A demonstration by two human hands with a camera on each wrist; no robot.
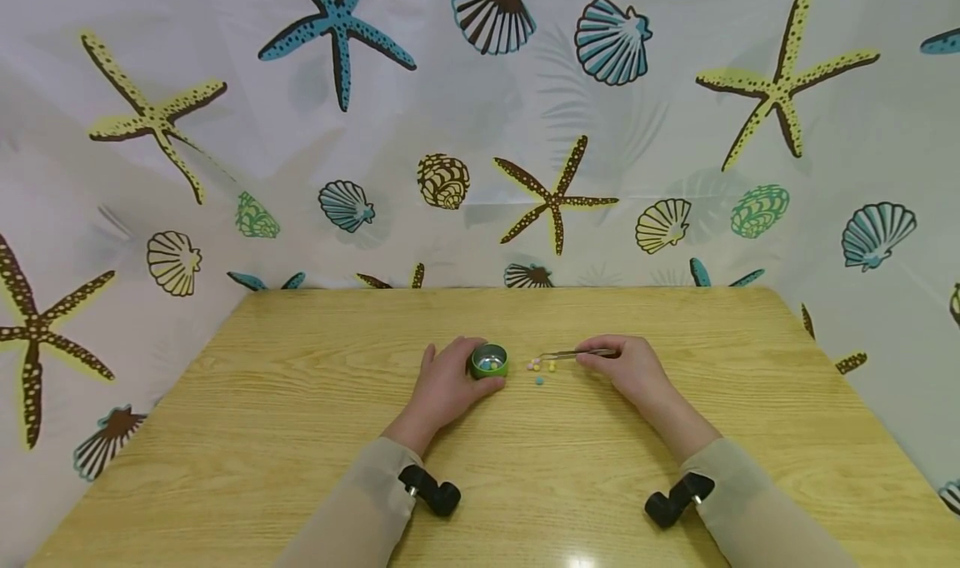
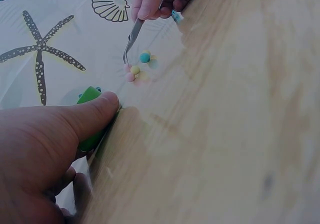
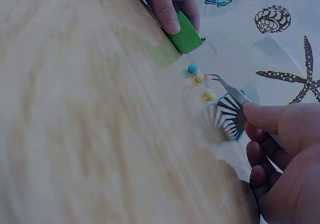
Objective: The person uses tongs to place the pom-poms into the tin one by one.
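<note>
My left hand [image 1: 450, 382] grips a small round green tin [image 1: 499, 371], thumb in front and fingers curled behind it. Inside the tin, in the head view, lie a few small blue and yellow balls. In my right hand [image 1: 626, 371] is a pair of metal tweezers [image 1: 558, 354], pinched between thumb and fingers and pointing left. Their bent tips are right at a pink ball [image 2: 127, 68] in the left wrist view. Close by on the table lie a blue ball [image 1: 539, 381], a yellow ball [image 3: 209, 92] and several others in pink and yellow.
The balls lie on a wood-grain table [image 1: 300, 418], just right of the tin. A white curtain [image 1: 405, 118] printed with starfish and shells stands behind the table and along both sides. Each sleeve carries a black wrist mount [image 1: 678, 500].
</note>
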